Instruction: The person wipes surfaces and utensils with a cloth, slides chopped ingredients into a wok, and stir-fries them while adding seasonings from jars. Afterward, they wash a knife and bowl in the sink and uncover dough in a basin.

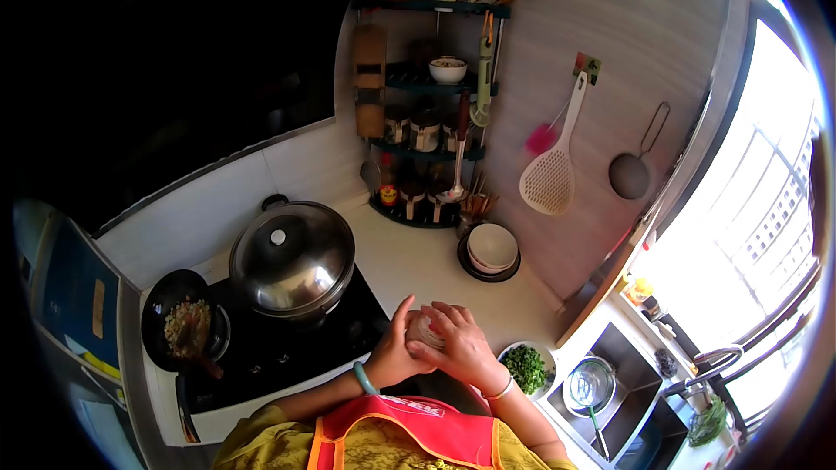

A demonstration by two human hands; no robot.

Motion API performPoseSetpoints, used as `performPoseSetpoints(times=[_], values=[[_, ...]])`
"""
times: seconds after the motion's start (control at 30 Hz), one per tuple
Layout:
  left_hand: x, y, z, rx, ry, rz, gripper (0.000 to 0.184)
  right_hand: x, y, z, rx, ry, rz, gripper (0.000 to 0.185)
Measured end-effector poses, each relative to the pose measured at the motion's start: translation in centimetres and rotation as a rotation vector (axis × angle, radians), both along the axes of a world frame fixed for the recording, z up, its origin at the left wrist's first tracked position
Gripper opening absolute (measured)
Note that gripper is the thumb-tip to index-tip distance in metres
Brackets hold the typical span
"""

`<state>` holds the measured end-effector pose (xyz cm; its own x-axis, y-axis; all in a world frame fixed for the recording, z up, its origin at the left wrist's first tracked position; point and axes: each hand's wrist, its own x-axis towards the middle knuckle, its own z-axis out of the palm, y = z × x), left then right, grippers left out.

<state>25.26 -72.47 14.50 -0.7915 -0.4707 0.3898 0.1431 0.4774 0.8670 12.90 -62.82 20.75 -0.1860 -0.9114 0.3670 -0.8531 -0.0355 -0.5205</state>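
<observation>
In front of my red apron (409, 431), both hands are closed around a small round jar (424, 331) with a pale, reddish look. My left hand (396, 355), with a green bangle at the wrist, wraps its side from the left. My right hand (466, 350) lies over the top and right side, fingers curled on it. Much of the jar is hidden by the fingers, and its contents cannot be made out. Close by on the right stands a plate of chopped greens (525, 369).
On the black stove (279, 365) are a large lidded wok (294, 252) and a frying pan (165, 296) of chopped food with a spatula. Bowls (492, 246) sit near the corner rack (435, 78). A sink (640, 374) holds a colander; a skimmer (550, 178) hangs on the wall.
</observation>
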Motion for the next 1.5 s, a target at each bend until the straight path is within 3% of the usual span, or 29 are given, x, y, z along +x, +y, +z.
performPoseSetpoints(times=[0.03,0.1,0.17,0.2,0.23,0.37,0.4,0.47,0.5,0.53,0.6,0.67,0.7,0.77,0.87,0.9,1.0,1.07,1.1,1.13,1.17,1.23,1.37,1.5], values=[[0.8,0.4,-0.5,0.113,0.037,-0.020,0.110,0.5,0.0,-0.4,-0.003,-0.069,0.028,0.059],[2.4,1.1,-1.9,0.079,0.000,-0.005,0.112,1.5,0.2,-1.1,-0.035,-0.079,0.052,0.056],[3.6,2.2,-3.3,0.233,0.035,0.003,0.105,2.4,0.6,-1.6,-0.049,-0.097,0.140,0.054],[3.8,2.5,-3.0,0.121,0.051,-0.004,0.093,2.8,0.8,-1.9,-0.069,-0.070,0.159,0.051],[4.1,2.6,-4.1,0.293,0.048,-0.089,0.084,2.9,1.0,-2.3,-0.048,-0.093,0.147,0.051],[4.9,4.5,-1.5,0.521,0.027,-0.171,0.071,2.9,2.1,-2.9,-0.062,-0.274,0.262,0.047],[5.3,4.3,-1.6,0.771,-0.064,-0.286,0.071,2.6,2.5,-2.7,-0.058,-0.361,0.266,0.042],[5.9,3.9,-4.2,0.922,-0.077,-0.342,0.071,2.2,3.3,-1.8,-0.015,-0.642,0.180,0.042],[6.4,4.1,-5.0,0.819,-0.025,-0.239,0.072,1.3,3.0,-3.4,-0.111,-0.657,0.156,0.043],[6.8,4.4,-5.8,0.713,0.016,-0.127,0.073,0.6,3.0,-4.4,-0.101,-0.913,0.092,0.043],[7.1,4.1,-5.1,0.593,0.064,-0.044,0.082,-1.7,1.7,-8.0,-0.081,-0.918,-0.065,0.046],[7.9,3.8,-4.4,0.456,0.073,0.020,0.087,-3.7,0.0,-14.4,-0.027,-0.877,-0.208,0.048],[8.3,3.4,-4.0,0.325,0.054,0.059,0.089,-5.1,-0.5,-18.5,0.042,-0.642,-0.306,0.050],[9.3,3.3,-3.2,0.276,0.078,0.122,0.090,-6.9,-0.9,-25.6,0.058,-0.449,-0.393,0.056],[11.1,3.4,-1.8,0.109,0.010,0.238,0.093,-8.7,-1.0,-30.2,0.262,0.006,-0.502,0.066],[11.6,3.4,-1.5,0.103,0.002,0.283,0.093,-8.7,-0.9,-30.1,0.380,0.117,-0.534,0.068],[13.4,3.3,-1.2,0.135,-0.013,0.365,0.094,-7.4,-3.5,-27.7,0.342,0.242,-0.539,0.057],[14.9,3.0,-1.2,0.036,-0.069,0.457,0.095,-5.6,-6.4,-22.4,-0.051,-0.139,-0.097,0.039],[15.7,2.7,-1.2,-0.065,-0.123,0.518,0.096,-1.2,-6.9,-15.6,-0.104,-0.444,0.008,0.025],[16.3,2.4,-1.3,-0.156,-0.152,0.568,0.097,2.2,-6.4,-10.4,-0.092,-0.455,0.121,0.019],[16.7,2.2,-1.5,-0.160,-0.147,0.580,0.097,5.0,-5.8,-7.4,-0.177,-0.375,0.326,0.014],[17.9,1.7,-1.7,-0.209,-0.138,0.682,0.096,9.4,-6.1,-3.8,-0.332,-0.106,0.752,0.022],[20.2,0.1,-1.8,-0.417,-0.112,0.749,0.092,15.2,-7.8,-1.4,0.088,0.475,0.677,0.016],[23.6,-1.7,-2.0,-0.517,-0.051,0.756,0.089,19.3,-10.0,-0.9,0.158,0.589,0.713,0.014]])
